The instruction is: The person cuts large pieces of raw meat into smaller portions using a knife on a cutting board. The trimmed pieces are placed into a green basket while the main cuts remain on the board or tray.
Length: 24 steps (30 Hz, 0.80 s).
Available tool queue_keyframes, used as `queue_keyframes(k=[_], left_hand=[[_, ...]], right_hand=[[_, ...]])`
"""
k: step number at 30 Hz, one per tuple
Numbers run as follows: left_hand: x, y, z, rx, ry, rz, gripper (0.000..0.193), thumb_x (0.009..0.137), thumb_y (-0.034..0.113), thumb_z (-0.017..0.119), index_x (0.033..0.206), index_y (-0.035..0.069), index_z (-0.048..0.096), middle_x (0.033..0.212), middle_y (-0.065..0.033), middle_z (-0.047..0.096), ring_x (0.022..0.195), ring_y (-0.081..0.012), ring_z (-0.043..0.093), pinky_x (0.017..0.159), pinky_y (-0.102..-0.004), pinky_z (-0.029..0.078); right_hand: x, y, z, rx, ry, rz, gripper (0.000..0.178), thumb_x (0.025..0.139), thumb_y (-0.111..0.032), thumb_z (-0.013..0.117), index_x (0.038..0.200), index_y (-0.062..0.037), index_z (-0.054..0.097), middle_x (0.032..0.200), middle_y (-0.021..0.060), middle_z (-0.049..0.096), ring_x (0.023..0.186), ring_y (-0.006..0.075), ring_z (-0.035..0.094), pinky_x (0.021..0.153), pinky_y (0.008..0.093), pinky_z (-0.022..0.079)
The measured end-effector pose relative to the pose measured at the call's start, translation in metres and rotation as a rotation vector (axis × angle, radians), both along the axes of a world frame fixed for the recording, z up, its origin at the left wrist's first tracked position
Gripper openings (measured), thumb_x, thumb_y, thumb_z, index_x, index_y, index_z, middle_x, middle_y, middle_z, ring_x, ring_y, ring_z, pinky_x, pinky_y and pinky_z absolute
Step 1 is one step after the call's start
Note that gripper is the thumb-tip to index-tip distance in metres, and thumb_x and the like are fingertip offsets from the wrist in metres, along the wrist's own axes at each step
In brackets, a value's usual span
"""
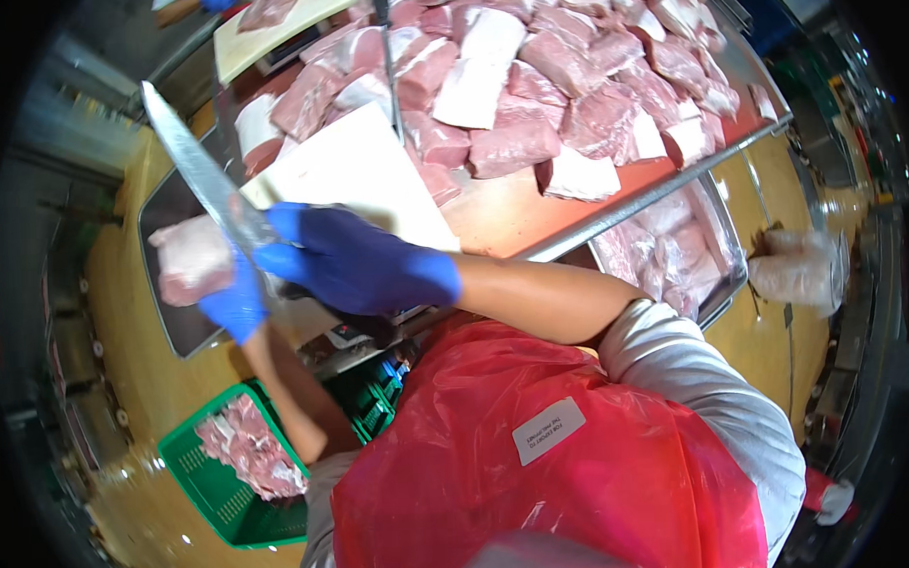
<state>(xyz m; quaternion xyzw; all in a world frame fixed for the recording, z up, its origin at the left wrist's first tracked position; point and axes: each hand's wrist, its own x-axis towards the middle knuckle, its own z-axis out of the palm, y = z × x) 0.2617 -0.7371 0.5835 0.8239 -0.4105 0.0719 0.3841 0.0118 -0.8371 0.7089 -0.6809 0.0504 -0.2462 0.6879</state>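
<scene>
My right hand (pixel 358 255), in a blue glove, grips a long-bladed knife (pixel 196 158) that points up and to the left. The glove hides its handle. My left hand (pixel 237 304), also gloved in blue, holds a pale pink slab of raw meat (pixel 187 263) by its right side; the knife blade partly covers those fingers. The slab is over a grey metal tub (pixel 181 334) at the left. Beside my right hand lies a white cutting board (pixel 361 177) on the table's near left part, with nothing on it.
A large pile of raw meat (pixel 527 76) covers the metal table (pixel 662 197); a dark-handled rod (pixel 391 76) stands among it. Below left, a green crate (pixel 210 508) holds meat scraps. A second tub (pixel 729 259) contains meat. Another person's blue-gloved hand (pixel 219 0) shows at the far left.
</scene>
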Motion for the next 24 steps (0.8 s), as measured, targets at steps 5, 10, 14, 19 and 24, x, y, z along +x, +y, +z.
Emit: queue_keyframes(k=[5,10,14,19,24], left_hand=[[0.024,-0.117,0.055,-0.671,0.948,0.061,0.055,0.100,0.032,0.052,0.143,0.000,0.042,0.153,-0.0187,0.036,0.142,-0.0378,0.036,0.109,-0.0535,0.043],[-0.180,-0.247,-0.027,-0.274,-0.010,-0.903,0.069,0.091,0.028,0.068,0.146,-0.001,0.040,0.135,-0.0220,0.052,0.123,-0.0309,0.054,0.098,-0.0430,0.049],[-0.342,-0.293,-0.059,0.774,-0.302,-0.826,0.075,0.087,0.024,0.069,0.153,0.007,0.036,0.144,-0.0307,0.043,0.134,-0.0402,0.047,0.100,-0.0486,0.048],[-0.367,-0.330,-0.138,0.539,-0.662,-0.669,0.068,0.084,0.019,0.068,0.148,0.017,0.042,0.116,-0.0237,0.060,0.106,-0.0426,0.061,0.091,-0.0562,0.051],[-0.356,-0.366,-0.110,0.554,-0.147,-0.848,0.065,0.076,0.025,0.077,0.133,0.011,0.050,0.113,-0.0199,0.069,0.105,-0.0389,0.067,0.085,-0.0521,0.053]], right_hand=[[-0.138,-0.056,-0.062,0.545,0.200,-0.337,0.035,0.106,-0.029,0.051,0.122,0.0006,0.062,0.100,0.0043,0.068,0.088,0.0123,0.061,0.084,0.0292,0.051],[-0.255,-0.057,-0.121,0.565,0.305,-0.754,0.036,0.108,-0.029,0.048,0.121,0.0008,0.062,0.108,0.0062,0.069,0.098,0.0141,0.062,0.090,0.0309,0.050],[-0.316,-0.045,-0.150,0.523,0.340,-0.961,0.034,0.107,-0.027,0.050,0.120,0.0026,0.062,0.108,0.0078,0.069,0.098,0.0134,0.062,0.090,0.0297,0.049],[-0.357,-0.025,-0.164,0.633,0.219,-1.159,0.032,0.107,-0.025,0.050,0.123,0.0009,0.060,0.109,0.0097,0.070,0.097,0.0158,0.065,0.084,0.0326,0.055],[-0.379,-0.027,-0.179,0.686,0.158,-1.181,0.031,0.107,-0.026,0.050,0.120,0.0002,0.060,0.108,0.0103,0.070,0.097,0.0177,0.066,0.084,0.0347,0.056]])
